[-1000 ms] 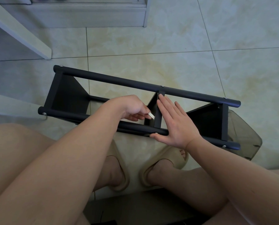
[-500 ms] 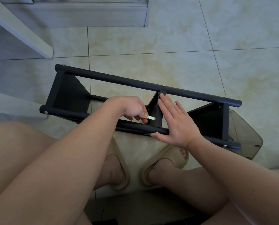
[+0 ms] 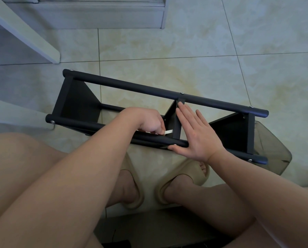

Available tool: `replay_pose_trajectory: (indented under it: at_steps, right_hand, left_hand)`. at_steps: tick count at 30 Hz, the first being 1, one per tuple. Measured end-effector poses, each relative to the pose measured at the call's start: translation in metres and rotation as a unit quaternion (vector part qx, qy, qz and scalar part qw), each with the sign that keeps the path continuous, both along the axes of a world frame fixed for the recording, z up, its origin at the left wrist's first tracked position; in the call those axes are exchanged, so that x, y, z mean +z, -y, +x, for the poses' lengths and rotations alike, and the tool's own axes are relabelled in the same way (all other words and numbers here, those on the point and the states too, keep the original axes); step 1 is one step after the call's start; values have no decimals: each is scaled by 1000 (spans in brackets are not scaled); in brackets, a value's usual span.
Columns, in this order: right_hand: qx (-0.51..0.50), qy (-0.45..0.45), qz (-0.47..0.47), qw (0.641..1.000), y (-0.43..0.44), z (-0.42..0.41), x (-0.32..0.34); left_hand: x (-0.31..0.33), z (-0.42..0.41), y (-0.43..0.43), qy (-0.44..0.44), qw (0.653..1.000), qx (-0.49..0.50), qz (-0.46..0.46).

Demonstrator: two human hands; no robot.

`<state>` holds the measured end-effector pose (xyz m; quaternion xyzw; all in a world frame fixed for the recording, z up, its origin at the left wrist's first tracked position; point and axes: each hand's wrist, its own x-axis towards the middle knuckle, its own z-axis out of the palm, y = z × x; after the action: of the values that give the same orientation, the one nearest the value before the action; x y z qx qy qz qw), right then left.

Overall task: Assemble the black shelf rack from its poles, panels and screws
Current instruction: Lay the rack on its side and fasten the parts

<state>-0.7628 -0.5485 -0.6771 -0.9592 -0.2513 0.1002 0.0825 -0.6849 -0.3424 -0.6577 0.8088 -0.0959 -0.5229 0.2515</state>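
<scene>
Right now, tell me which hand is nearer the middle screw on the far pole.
Right. The right hand lies flat, fingertips just below the screw; the left hand sits lower left, pinching a small white tool.

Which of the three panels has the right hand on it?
The middle panel: right hand flat against its edge, left hand pinching a silver tool beside it. The left end panel and right end panel are untouched.

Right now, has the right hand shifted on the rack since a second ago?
No. The right hand still lies flat on the middle panel, fingertips just below the far pole's middle screw, thumb at the near pole.
</scene>
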Motion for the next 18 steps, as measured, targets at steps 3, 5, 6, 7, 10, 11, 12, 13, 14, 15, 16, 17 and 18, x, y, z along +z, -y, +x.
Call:
replay_pose_trajectory:
  at_steps: [3,5,6,7,10,11,12,13,14,15,16,17,18]
  right_hand:
    - [6,2,-1,1000,1,7,1]
    - [13,2,-5,1000,1,13,1]
    - [17,2,-6,1000,0,17,1]
    - [20,3,-8,1000,0,22,1]
    - [36,6,-18,999,0,45,2]
    - [43,8,-26,999,1,55,3]
    - [47,9,-33,998,1,67,4]
    - [47,7,-40,998,1,79,5]
    - [43,1,-46,998,1,91,7]
    - [36,-9,-51,998,0,102,7]
    - [28,-22,-54,998,-1,112,8]
    - [20,-36,-56,998,-1,121,9]
    - [11,-49,-56,997,0,127,9]
  left_hand:
    - [4,2,2,35,998,-22,39]
    - [5,6,2,72,994,-25,76]
    - [5,8,1,92,992,-13,90]
    - [5,10,0,111,989,10,98]
    - [8,22,-3,174,973,114,99]
    - [10,27,-3,198,966,137,100]
    - [13,32,-3,217,959,152,98]
    - [16,37,-3,231,955,162,95]
    - [19,42,-3,244,950,171,90]
    - [22,47,-3,255,947,177,85]
    - [25,52,-3,267,943,182,82]
    - [28,56,-3,280,938,185,81]
    - [31,61,-3,295,933,192,79]
